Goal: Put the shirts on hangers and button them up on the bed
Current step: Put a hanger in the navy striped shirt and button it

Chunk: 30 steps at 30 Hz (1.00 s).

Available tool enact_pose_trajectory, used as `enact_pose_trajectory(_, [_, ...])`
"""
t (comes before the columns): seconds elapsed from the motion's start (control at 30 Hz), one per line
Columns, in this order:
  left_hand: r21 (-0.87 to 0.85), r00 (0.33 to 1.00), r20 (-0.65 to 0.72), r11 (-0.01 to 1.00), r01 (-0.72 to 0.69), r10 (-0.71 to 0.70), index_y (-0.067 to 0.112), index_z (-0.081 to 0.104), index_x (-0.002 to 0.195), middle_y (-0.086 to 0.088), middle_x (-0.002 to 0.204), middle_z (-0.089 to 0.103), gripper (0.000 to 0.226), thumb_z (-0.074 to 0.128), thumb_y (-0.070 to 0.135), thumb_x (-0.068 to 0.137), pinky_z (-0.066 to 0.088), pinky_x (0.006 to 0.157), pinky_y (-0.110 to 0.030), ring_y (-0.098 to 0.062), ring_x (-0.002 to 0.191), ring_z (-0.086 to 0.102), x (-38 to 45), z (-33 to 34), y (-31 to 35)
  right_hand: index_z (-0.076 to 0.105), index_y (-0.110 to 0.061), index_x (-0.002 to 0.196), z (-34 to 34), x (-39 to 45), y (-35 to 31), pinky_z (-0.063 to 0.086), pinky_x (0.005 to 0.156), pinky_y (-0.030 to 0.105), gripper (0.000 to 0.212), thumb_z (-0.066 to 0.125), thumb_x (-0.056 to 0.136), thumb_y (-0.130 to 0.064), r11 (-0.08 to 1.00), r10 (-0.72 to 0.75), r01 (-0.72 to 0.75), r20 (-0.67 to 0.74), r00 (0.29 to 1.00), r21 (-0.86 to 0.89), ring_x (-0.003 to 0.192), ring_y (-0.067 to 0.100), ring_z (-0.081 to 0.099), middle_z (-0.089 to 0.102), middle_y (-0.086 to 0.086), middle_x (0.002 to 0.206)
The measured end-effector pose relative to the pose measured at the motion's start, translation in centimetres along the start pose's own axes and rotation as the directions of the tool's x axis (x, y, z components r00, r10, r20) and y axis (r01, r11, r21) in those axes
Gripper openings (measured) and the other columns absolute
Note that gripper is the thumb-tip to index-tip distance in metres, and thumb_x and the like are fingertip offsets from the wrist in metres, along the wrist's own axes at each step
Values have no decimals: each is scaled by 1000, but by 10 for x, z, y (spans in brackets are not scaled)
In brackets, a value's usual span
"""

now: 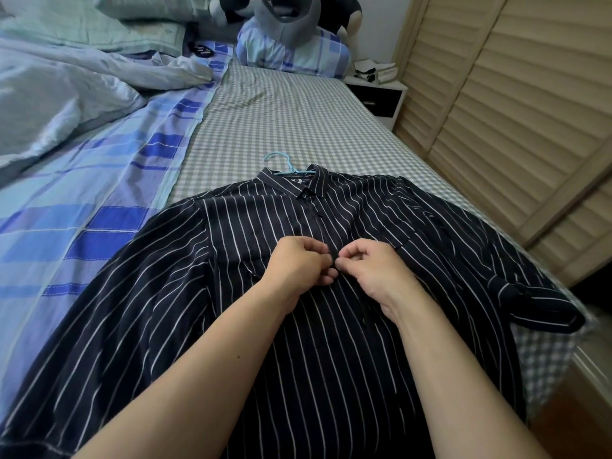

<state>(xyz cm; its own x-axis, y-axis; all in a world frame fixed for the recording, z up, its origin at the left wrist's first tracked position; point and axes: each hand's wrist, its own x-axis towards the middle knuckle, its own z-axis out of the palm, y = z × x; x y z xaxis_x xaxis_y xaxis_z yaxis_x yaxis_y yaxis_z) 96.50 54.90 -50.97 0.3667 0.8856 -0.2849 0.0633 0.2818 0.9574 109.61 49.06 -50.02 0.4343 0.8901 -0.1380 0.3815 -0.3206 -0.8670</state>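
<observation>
Shirt (pixel 331 326) placket is where both hands meet, about a third of the way down from the collar. The left hand (pixel 298 263) has its fingers (pixel 326 260) curled tight, pinching the dark front edge of the cloth; the right hand (pixel 367 265) mirrors it, thumb and forefinger closed narrowly on the facing edge, the other fingers loosely bent above. The fingertips of the two hands nearly touch over the placket; whether a button sits between them cannot be told, since the fingers cover that spot.

Out from the fingers, the shirt is navy with thin white stripes and lies flat, front up, on the bed (pixel 298 120). Its long axis runs from the person away toward the head of the bed, with the collar on the far side of the fingers and the hem on the near side, under the forearms. One sleeve spreads out left of the fingers, the other right, its cuff folded near the bed's right edge. Beyond the collar, the hook of a light blue hanger (pixel 280 160) pokes out of the neck opening, resting on the grey checked sheet.

Farther out to the left lie a blue plaid cover (pixel 99 200) and a rumpled pale duvet (pixel 66 94). Well past the hanger sits a plaid pillow (pixel 291 51). To the right stand louvred wooden doors (pixel 513 111) and a small nightstand (pixel 381 94).
</observation>
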Motion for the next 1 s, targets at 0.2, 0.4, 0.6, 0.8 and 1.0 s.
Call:
enact_pose_trajectory(0.2, [7, 1000, -9, 1000, -8, 8, 4, 69, 89, -13, 76, 73, 16, 72, 19, 95, 58, 60, -27, -17, 65, 71, 0, 2, 2, 75, -29, 88, 4, -13, 1, 49, 66, 23, 14, 67, 92, -18, 981, -105, 80, -130, 986, -179, 79, 9, 66, 72, -11, 85])
enact_pose_trajectory(0.4, [-44, 998, -49, 999, 32, -34, 5, 61, 89, -16, 73, 68, 10, 69, 3, 94, 63, 65, -32, -20, 60, 69, 3, 3, 1, 80, -33, 99, 2, -19, 5, 49, 71, 15, 20, 67, 95, -19, 990, -76, 59, -131, 988, -132, 88, 2, 67, 74, -17, 94])
enact_pose_trajectory(0.6, [-21, 997, -74, 1000, 13, -15, 4, 58, 86, -20, 73, 70, 14, 66, -6, 90, 64, 64, -33, -24, 63, 72, 3, 5, -1, 78, -30, 93, 0, -10, 9, 57, 84, 25, 24, 67, 92, -9, 1000, -9, 10, -93, 996, 0, 89, 2, 71, 77, -14, 86])
enact_pose_trajectory(0.8, [-45, 998, -55, 999, 14, -16, 6, 55, 82, -13, 63, 67, 19, 67, -8, 88, 60, 54, -25, -17, 56, 70, 4, 2, 0, 79, -31, 97, -1, -4, 9, 47, 73, 8, 17, 71, 92, -17, 957, -251, 230, -111, 962, -176, 83, -4, 65, 72, -16, 85])
enact_pose_trajectory(1.0, [-27, 999, -23, 999, 38, -38, 8, 50, 98, -11, 66, 61, 25, 64, -11, 89, 55, 49, -25, -17, 49, 63, 9, -4, -1, 82, -24, 96, -6, 9, 19, 51, 83, 14, 18, 77, 86, -10, 829, -500, 471, -23, 866, -301, 87, -1, 67, 73, -15, 88])
